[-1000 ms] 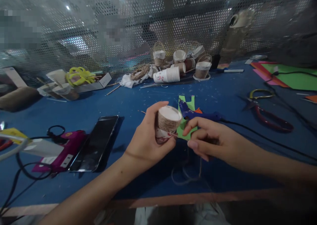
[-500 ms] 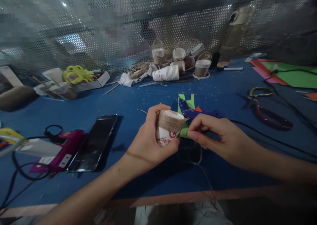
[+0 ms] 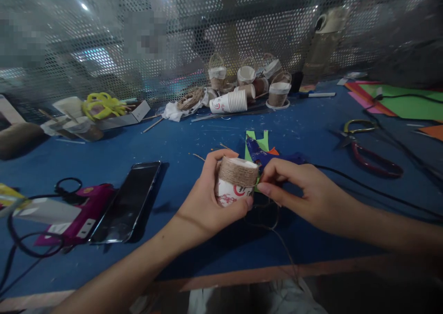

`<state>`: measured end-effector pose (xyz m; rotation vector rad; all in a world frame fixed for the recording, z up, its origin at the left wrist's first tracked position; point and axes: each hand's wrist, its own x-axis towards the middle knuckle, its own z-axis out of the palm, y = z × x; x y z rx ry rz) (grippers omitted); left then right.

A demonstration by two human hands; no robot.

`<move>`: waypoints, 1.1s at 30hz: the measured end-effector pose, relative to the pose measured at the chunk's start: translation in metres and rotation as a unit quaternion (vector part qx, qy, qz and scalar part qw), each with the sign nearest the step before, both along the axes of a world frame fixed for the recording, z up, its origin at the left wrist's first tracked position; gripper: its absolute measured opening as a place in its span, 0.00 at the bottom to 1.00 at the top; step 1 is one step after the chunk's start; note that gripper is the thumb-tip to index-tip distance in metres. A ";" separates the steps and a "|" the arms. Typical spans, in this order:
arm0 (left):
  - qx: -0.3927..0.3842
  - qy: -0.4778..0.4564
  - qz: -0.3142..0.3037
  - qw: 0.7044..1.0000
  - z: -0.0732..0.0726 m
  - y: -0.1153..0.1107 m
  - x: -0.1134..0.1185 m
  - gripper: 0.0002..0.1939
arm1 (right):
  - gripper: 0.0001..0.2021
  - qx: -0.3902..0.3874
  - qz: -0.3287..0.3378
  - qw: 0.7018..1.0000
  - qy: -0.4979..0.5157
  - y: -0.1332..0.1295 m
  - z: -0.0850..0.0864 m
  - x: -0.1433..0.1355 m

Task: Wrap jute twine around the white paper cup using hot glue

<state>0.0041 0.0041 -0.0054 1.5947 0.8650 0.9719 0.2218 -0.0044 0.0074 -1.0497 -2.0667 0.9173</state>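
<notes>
A white paper cup with red print [image 3: 228,192] is gripped in my left hand [image 3: 204,198], tilted above the blue table. Brown twine [image 3: 238,171] wraps the cup's upper half below its rim. My right hand [image 3: 297,189] pinches the loose twine close against the cup's right side, thumb and forefinger pressed together. From there the twine tail [image 3: 285,245] hangs down over the table's front edge. Just behind my right hand, a blue glue gun [image 3: 258,152] lies on green paper [image 3: 266,141].
A phone [image 3: 128,203] and magenta power strip [image 3: 90,212] lie left. Pliers [image 3: 370,155] and colored paper sheets [image 3: 408,102] are right, with the black cord [image 3: 363,185] nearer. Stacked cups [image 3: 231,102] and twine-wrapped baskets [image 3: 278,95] stand at the back.
My right hand has come closer to the cup, shortening the twine between them. The cup has turned slightly, showing more of its printed side. The whole view has shifted a little.
</notes>
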 end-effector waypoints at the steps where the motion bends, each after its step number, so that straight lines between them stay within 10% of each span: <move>1: -0.002 -0.006 -0.004 1.000 0.000 0.000 0.000 0.30 | 0.09 0.000 -0.001 1.000 0.001 0.000 0.000 0.000; 33: -0.028 -0.065 -0.025 0.997 -0.004 0.001 -0.004 0.31 | 0.09 -0.007 0.011 1.000 -0.003 0.000 0.003 0.003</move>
